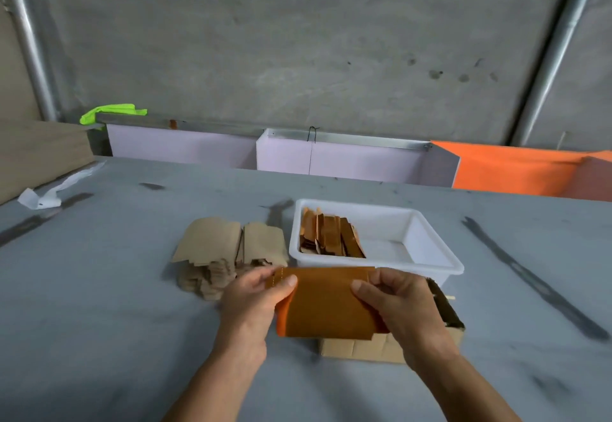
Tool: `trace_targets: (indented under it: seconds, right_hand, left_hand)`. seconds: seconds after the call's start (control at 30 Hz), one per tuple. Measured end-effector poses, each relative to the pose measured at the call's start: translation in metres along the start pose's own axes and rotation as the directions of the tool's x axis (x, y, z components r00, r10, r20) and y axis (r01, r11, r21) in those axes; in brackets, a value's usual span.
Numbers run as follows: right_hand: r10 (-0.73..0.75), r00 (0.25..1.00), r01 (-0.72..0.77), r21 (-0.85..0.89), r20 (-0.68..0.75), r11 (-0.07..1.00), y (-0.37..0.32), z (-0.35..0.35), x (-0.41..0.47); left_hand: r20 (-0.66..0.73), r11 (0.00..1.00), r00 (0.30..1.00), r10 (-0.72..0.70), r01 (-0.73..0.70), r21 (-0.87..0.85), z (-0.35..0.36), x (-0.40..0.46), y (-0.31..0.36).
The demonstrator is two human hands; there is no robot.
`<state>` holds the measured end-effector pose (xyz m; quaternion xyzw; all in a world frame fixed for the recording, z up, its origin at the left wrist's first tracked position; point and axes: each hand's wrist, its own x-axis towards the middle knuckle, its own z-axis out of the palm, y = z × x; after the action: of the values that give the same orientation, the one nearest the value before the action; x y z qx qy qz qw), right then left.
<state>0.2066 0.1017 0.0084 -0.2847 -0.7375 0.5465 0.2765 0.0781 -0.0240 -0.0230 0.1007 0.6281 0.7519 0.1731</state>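
Your left thumb (287, 281) is pressing down on the upper face of the orange cardboard sheet (326, 305) near its left edge, and the other fingers of that hand are curling under it. Your right thumb (361, 288) is pinching the opposite edge the same way. Both the left hand (255, 294) and the right hand (399, 297) are therefore gripping the sheet, one at each end.

The sheet is being held above the grey table (116, 289), roughly level and slightly bowed, in front of the white tub (442, 251). Its near right corner is hanging over an open brown carton (361, 350), which is sitting under your right wrist.

In the left half of the tub, folded orange pieces (328, 236) are standing packed on edge. Just left of the tub, a pile of brown cardboard blanks (228, 246) is lying flat. At the far left, a white paper scrap (49, 194) is lying well apart from the work.
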Motion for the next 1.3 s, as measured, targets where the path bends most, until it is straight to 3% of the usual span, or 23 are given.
trace_targets:
  seconds: [0.1,0.2,0.27,0.37,0.43,0.5,0.57,0.63,0.73,0.9,1.07,1.17,1.3]
  right_hand:
    - [0.040,0.999,-0.041,0.056,0.017,0.998,0.013,-0.017,-0.016]
    - [-0.011,1.000,0.010,0.048,0.023,0.999,0.026,-0.033,-0.027]
    - [-0.094,0.995,0.094,0.015,0.022,0.995,0.034,-0.044,-0.033]
    - [-0.231,0.972,0.220,-0.198,-0.036,0.955,0.049,-0.055,-0.042]
    - [-0.410,0.911,0.364,-0.375,-0.045,0.852,0.060,-0.060,-0.048]
    - [-0.602,0.795,0.541,-0.532,0.072,0.651,0.074,-0.066,-0.053]
    - [-0.656,0.722,0.623,-0.622,0.222,0.475,0.089,-0.071,-0.057]
    - [-0.635,0.702,0.648,-0.660,0.324,0.380,0.100,-0.073,-0.062]
    - [-0.575,0.701,0.669,-0.669,0.422,0.324,0.110,-0.072,-0.069]
    - [-0.512,0.717,0.667,-0.679,0.473,0.306,0.107,-0.071,-0.073]
    - [-0.474,0.758,0.639,-0.657,0.449,0.399,0.109,-0.070,-0.075]
    - [-0.450,0.802,0.592,-0.625,0.393,0.509,0.113,-0.069,-0.079]
    - [-0.387,0.900,0.426,-0.593,0.201,0.683,0.119,-0.062,-0.084]
  left_hand:
    - [0.075,0.999,0.996,-0.045,0.043,0.024,0.007,-0.015,-0.011]
    - [0.156,0.999,0.988,0.013,-0.020,0.048,0.011,-0.029,-0.020]
    - [0.207,0.989,0.974,0.095,-0.116,0.092,0.013,-0.037,-0.024]
    - [0.282,0.910,0.917,0.282,-0.349,0.224,0.014,-0.044,-0.033]
    - [0.366,0.753,0.807,0.463,-0.576,0.318,0.012,-0.047,-0.039]
    - [0.531,0.453,0.586,0.613,-0.811,0.372,0.007,-0.050,-0.048]
    - [0.684,0.238,0.426,0.593,-0.904,0.356,0.000,-0.056,-0.060]
    - [0.773,0.132,0.356,0.526,-0.932,0.339,-0.006,-0.063,-0.068]
    - [0.860,-0.004,0.299,0.414,-0.944,0.330,-0.009,-0.072,-0.070]
    - [0.896,-0.096,0.302,0.324,-0.932,0.349,-0.003,-0.081,-0.065]
    - [0.876,-0.028,0.359,0.322,-0.921,0.388,-0.005,-0.079,-0.073]
    - [0.840,0.084,0.433,0.326,-0.899,0.431,-0.004,-0.078,-0.078]
    - [0.718,0.355,0.634,0.288,-0.766,0.535,-0.001,-0.074,-0.084]
